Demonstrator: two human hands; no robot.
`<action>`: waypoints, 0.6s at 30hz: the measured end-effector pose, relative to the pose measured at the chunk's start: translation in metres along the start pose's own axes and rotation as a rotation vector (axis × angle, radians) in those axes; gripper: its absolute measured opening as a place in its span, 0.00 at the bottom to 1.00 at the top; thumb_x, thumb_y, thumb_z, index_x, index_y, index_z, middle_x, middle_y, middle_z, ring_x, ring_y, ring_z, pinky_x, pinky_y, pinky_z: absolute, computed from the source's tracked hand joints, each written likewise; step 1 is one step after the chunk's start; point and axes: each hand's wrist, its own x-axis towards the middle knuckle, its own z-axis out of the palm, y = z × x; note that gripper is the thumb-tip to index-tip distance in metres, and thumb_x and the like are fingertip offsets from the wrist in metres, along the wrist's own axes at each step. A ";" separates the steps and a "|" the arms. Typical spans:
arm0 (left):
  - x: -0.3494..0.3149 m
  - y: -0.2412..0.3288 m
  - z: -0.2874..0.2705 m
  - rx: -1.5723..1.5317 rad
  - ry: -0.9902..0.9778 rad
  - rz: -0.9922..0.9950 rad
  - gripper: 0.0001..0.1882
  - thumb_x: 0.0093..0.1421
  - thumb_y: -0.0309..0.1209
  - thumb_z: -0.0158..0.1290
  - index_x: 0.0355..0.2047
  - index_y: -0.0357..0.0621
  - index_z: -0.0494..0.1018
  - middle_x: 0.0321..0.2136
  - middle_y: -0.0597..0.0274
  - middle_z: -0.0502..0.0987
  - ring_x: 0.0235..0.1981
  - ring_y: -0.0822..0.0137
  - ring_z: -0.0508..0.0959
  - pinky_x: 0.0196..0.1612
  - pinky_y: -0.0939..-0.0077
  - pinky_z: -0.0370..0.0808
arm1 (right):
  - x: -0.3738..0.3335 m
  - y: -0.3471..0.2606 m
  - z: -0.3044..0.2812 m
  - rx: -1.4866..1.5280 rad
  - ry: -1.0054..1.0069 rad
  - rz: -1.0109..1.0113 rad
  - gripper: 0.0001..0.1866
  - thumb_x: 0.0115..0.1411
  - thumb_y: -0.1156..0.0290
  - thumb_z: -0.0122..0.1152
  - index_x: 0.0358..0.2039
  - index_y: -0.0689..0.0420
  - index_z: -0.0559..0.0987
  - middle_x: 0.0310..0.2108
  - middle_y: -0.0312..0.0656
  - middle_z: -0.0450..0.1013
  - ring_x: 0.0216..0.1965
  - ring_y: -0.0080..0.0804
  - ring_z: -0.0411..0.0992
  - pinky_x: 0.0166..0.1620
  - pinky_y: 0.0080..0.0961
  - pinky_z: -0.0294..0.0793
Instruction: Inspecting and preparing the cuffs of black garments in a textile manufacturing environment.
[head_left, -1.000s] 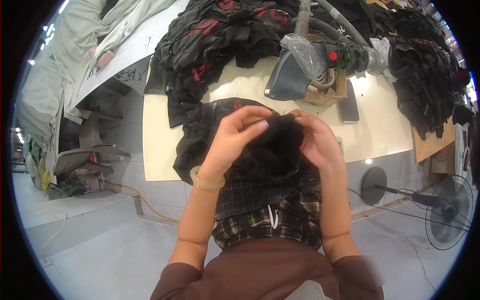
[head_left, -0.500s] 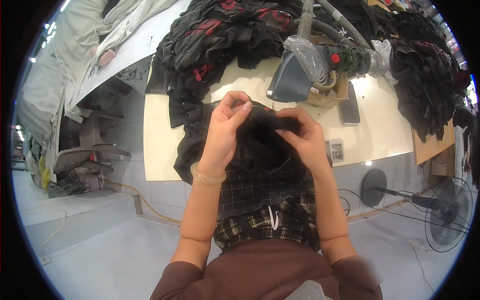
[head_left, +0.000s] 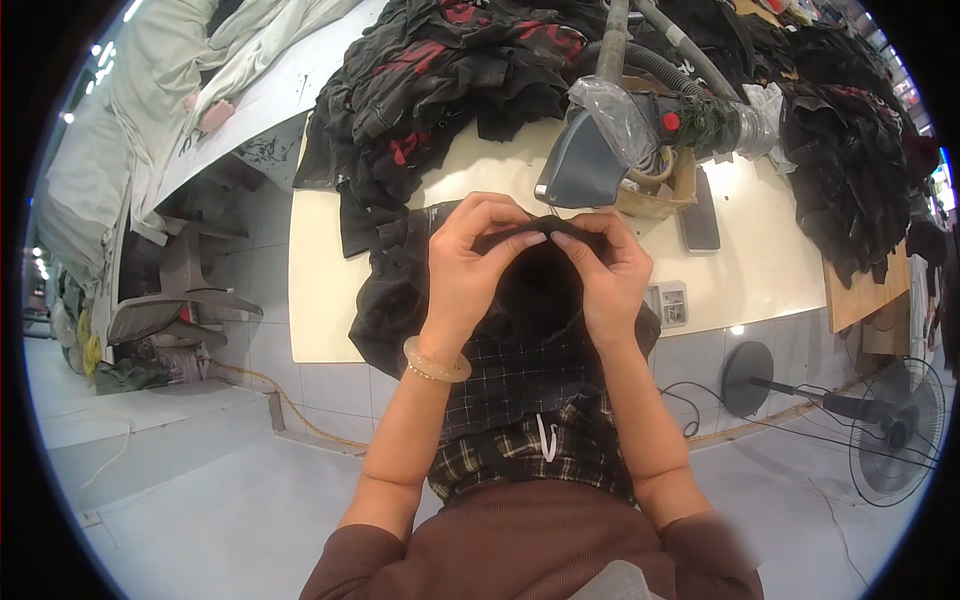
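A black cloth garment (head_left: pixel 545 300) hangs from my two hands over the table's near edge and onto my lap. Its upper edge is pinched between thumb and fingers of my left hand (head_left: pixel 478 245), which wears a pale bangle. Close beside it, my right hand (head_left: pixel 604 258) grips the same edge, the two thumbs almost touching. Between them the cloth arches upward, its dark hollow facing me. Just beyond my fingers is the dark grey head (head_left: pixel 582 165) of a machine, partly wrapped in clear plastic. Whether the cloth touches the machine is hidden by my hands.
Heaped black garments with red marks (head_left: pixel 440 75) cover the table's far left; another black pile (head_left: pixel 845 170) lies at the right. A cardboard box (head_left: pixel 660 195), a dark flat phone-like slab (head_left: pixel 702 215) and a small grey tray (head_left: pixel 668 303) sit on the cream tabletop (head_left: pixel 770 260). A fan (head_left: pixel 895 430) stands right.
My left hand has moved right and slightly lower. Both hands have come together on the garment's edge, which was spread between them before.
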 end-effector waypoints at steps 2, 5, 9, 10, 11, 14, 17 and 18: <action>-0.002 -0.004 0.004 -0.008 0.016 -0.024 0.07 0.53 0.18 0.60 0.32 0.34 0.75 0.30 0.69 0.76 0.31 0.80 0.72 0.37 0.87 0.69 | 0.000 -0.003 0.002 -0.008 0.013 -0.025 0.06 0.51 0.82 0.67 0.29 0.67 0.78 0.30 0.37 0.73 0.33 0.21 0.70 0.41 0.17 0.68; -0.005 -0.007 0.009 -0.026 0.051 -0.045 0.06 0.54 0.19 0.60 0.34 0.33 0.77 0.29 0.69 0.78 0.31 0.80 0.73 0.38 0.87 0.69 | 0.000 -0.005 0.003 -0.021 0.035 -0.043 0.06 0.51 0.82 0.67 0.29 0.67 0.78 0.29 0.37 0.74 0.33 0.21 0.70 0.41 0.17 0.68; -0.009 -0.007 0.014 -0.055 0.127 -0.040 0.06 0.56 0.20 0.59 0.35 0.33 0.78 0.30 0.69 0.78 0.31 0.80 0.74 0.38 0.87 0.70 | -0.002 -0.008 0.006 0.066 0.045 0.107 0.06 0.52 0.80 0.67 0.31 0.66 0.79 0.29 0.35 0.75 0.33 0.19 0.71 0.40 0.16 0.69; -0.010 -0.008 0.014 -0.056 0.126 -0.040 0.06 0.56 0.20 0.59 0.35 0.33 0.78 0.30 0.69 0.78 0.31 0.80 0.74 0.38 0.87 0.70 | -0.002 -0.010 0.006 0.066 0.046 0.107 0.06 0.52 0.80 0.67 0.31 0.66 0.79 0.29 0.35 0.75 0.33 0.19 0.71 0.40 0.16 0.69; -0.011 -0.009 0.014 -0.059 0.160 -0.048 0.06 0.56 0.20 0.59 0.34 0.33 0.78 0.28 0.68 0.79 0.30 0.80 0.74 0.37 0.87 0.70 | -0.002 -0.014 0.007 0.158 0.025 0.185 0.06 0.53 0.80 0.66 0.32 0.66 0.80 0.30 0.35 0.76 0.33 0.18 0.71 0.40 0.15 0.69; -0.015 -0.006 0.015 -0.135 0.217 -0.107 0.05 0.56 0.21 0.59 0.34 0.33 0.78 0.28 0.68 0.79 0.29 0.80 0.74 0.36 0.87 0.70 | 0.000 -0.022 0.008 0.286 -0.013 0.311 0.06 0.54 0.80 0.66 0.33 0.66 0.80 0.30 0.36 0.77 0.33 0.17 0.71 0.40 0.15 0.70; -0.016 -0.005 0.017 -0.274 0.243 -0.173 0.06 0.58 0.22 0.59 0.36 0.33 0.79 0.30 0.69 0.79 0.30 0.80 0.74 0.37 0.88 0.70 | 0.003 -0.027 0.006 0.386 -0.055 0.411 0.06 0.55 0.79 0.65 0.34 0.66 0.80 0.31 0.37 0.77 0.33 0.18 0.72 0.41 0.15 0.70; -0.016 -0.005 0.017 -0.337 0.245 -0.189 0.07 0.58 0.22 0.58 0.37 0.33 0.78 0.31 0.68 0.79 0.31 0.81 0.74 0.37 0.88 0.70 | 0.003 -0.028 0.004 0.450 -0.081 0.464 0.07 0.55 0.79 0.65 0.34 0.66 0.80 0.31 0.37 0.77 0.33 0.19 0.72 0.41 0.15 0.71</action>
